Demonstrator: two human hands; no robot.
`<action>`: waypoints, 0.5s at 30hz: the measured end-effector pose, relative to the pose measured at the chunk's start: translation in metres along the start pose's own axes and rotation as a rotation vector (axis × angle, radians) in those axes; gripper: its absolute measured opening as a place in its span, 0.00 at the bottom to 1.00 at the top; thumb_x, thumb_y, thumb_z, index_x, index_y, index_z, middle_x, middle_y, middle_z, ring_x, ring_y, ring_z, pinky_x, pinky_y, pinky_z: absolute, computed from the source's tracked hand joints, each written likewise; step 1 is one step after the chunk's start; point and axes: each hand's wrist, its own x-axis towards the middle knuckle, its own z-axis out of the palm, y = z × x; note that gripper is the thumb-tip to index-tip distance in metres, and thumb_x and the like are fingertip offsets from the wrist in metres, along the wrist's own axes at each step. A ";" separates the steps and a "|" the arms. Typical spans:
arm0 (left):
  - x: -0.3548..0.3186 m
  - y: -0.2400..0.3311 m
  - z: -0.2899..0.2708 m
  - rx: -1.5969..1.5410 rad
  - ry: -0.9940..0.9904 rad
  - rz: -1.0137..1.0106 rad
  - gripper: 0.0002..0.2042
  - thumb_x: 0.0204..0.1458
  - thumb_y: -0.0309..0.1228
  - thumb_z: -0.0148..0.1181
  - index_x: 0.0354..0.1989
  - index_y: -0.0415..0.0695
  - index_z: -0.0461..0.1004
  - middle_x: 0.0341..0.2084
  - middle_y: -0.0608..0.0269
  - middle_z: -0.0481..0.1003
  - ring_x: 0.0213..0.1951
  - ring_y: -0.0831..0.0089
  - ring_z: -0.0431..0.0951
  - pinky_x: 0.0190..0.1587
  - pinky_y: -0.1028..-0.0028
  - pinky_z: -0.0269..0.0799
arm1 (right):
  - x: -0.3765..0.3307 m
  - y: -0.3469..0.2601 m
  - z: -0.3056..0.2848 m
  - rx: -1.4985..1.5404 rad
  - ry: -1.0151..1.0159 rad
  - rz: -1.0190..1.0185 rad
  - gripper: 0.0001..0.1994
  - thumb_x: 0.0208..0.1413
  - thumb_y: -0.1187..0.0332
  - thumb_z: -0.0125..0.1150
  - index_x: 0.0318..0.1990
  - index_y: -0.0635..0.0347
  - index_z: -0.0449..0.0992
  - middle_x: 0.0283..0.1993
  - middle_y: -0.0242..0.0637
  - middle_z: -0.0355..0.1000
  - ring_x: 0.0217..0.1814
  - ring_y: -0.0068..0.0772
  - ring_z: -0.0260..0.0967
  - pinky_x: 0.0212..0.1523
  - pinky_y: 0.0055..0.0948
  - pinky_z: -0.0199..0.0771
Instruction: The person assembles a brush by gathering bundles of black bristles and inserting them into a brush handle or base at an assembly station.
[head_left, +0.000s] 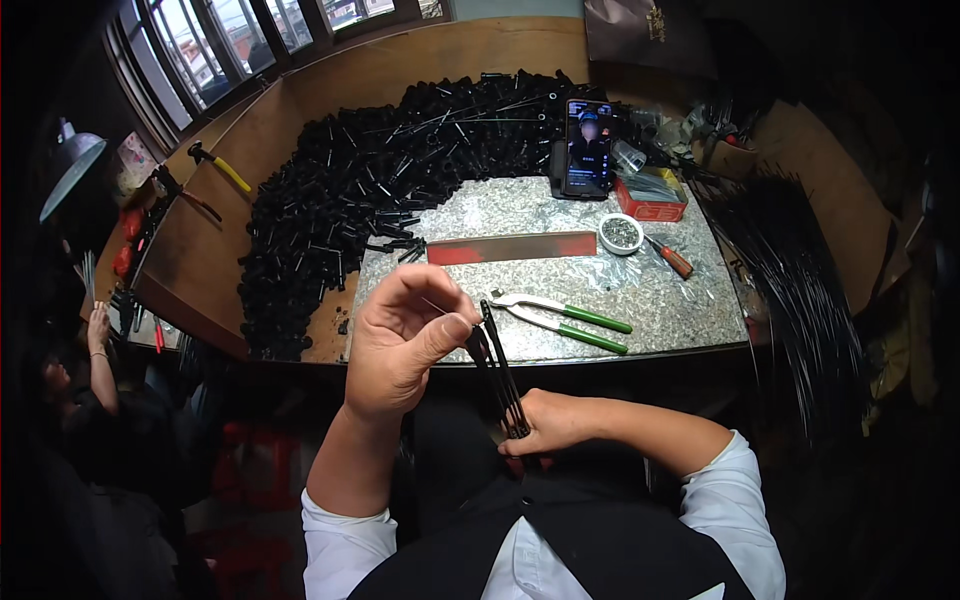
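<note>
My right hand point(550, 420) is closed around the lower part of a bundle of thin black rods point(497, 375), held upright and slightly tilted in front of my body at the table's near edge. At the top of the bundle, my left hand point(405, 340) is raised with thumb and forefinger pinched together. What lies between those fingertips is too small to make out. Just beyond the rod tips, end-cutting pliers point(570, 322) with green handles lie on the speckled stone slab point(400, 335).
A large heap of black parts point(340, 190) fills the table's left and back. A phone point(588, 150) stands by a red box point(652, 196), a white bowl of small metal pieces point(621, 234), a screwdriver point(672, 258) and a flat metal bar point(512, 247). Long black rods point(790, 290) hang at right. Another person point(95, 370) sits left.
</note>
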 end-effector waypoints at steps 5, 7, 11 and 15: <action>0.003 0.004 -0.003 0.070 -0.119 0.006 0.05 0.50 0.20 0.62 0.34 0.36 0.75 0.30 0.60 0.75 0.34 0.77 0.74 0.38 0.79 0.71 | -0.003 -0.002 -0.001 -0.022 -0.047 -0.043 0.12 0.55 0.62 0.59 0.28 0.62 0.75 0.23 0.34 0.75 0.19 0.27 0.73 0.24 0.27 0.71; 0.005 0.009 0.000 0.057 -0.160 -0.033 0.03 0.49 0.20 0.62 0.31 0.36 0.76 0.30 0.60 0.75 0.34 0.77 0.74 0.37 0.79 0.70 | -0.010 -0.012 -0.016 -0.089 -0.070 -0.113 0.13 0.53 0.59 0.63 0.35 0.60 0.75 0.27 0.34 0.74 0.25 0.26 0.73 0.28 0.27 0.71; 0.007 0.016 0.005 0.126 -0.154 -0.133 0.06 0.46 0.24 0.65 0.27 0.35 0.75 0.26 0.58 0.73 0.31 0.74 0.70 0.35 0.77 0.65 | -0.028 -0.049 -0.066 0.261 0.087 -0.305 0.18 0.48 0.61 0.68 0.43 0.59 0.73 0.33 0.27 0.68 0.32 0.18 0.62 0.34 0.23 0.66; 0.009 0.018 0.011 0.245 -0.116 -0.140 0.04 0.46 0.22 0.64 0.28 0.35 0.76 0.27 0.59 0.74 0.31 0.75 0.73 0.35 0.77 0.68 | -0.030 -0.079 -0.090 0.430 0.185 -0.315 0.07 0.53 0.68 0.64 0.33 0.60 0.74 0.27 0.22 0.66 0.31 0.12 0.59 0.32 0.19 0.62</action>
